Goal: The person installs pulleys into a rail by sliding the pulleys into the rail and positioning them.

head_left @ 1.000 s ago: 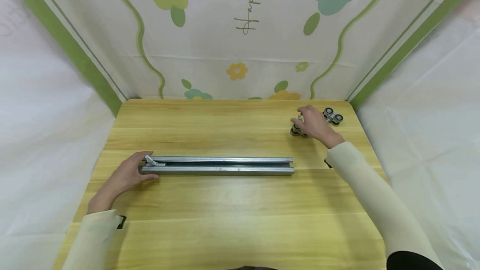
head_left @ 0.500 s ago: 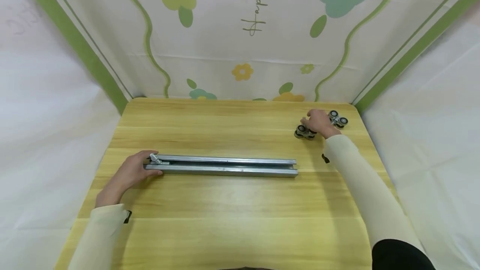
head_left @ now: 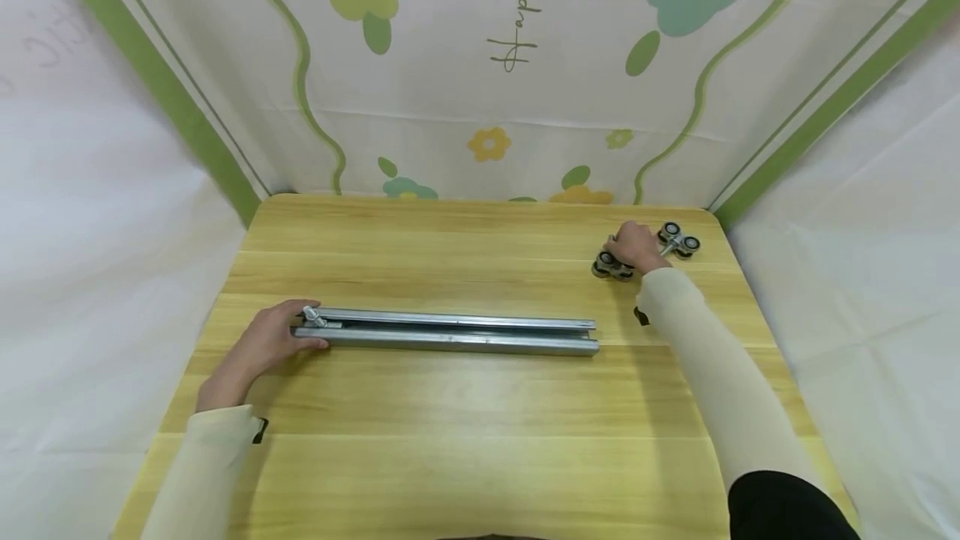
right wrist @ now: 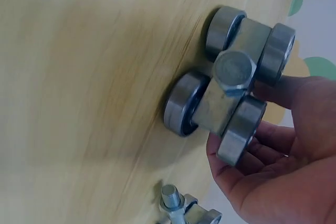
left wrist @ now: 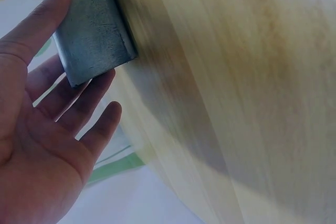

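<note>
A grey metal channel rail (head_left: 465,342) lies across the table, its slot facing up. My left hand (head_left: 262,344) grips its left end, thumb on the near side and fingers on the far side. At that end a small silver bolt-like fitting (head_left: 315,317) sits in the slot. My right hand (head_left: 636,246) holds a roller trolley (right wrist: 233,69) with several steel wheels and a hex bolt head at its centre; the fingers curl behind it, and their exact hold is partly hidden. A second roller trolley (head_left: 680,241) lies just right of the hand, its threaded stud pointing left.
The wooden table (head_left: 450,465) ends at a white cloth backdrop (head_left: 420,82) printed with flowers. White cloth walls also stand at the left and right sides.
My right hand has lowered onto the nearer roller trolley, and its fingers have closed around it. The left hand stays at the rail's end. The whole head view has shifted slightly.
</note>
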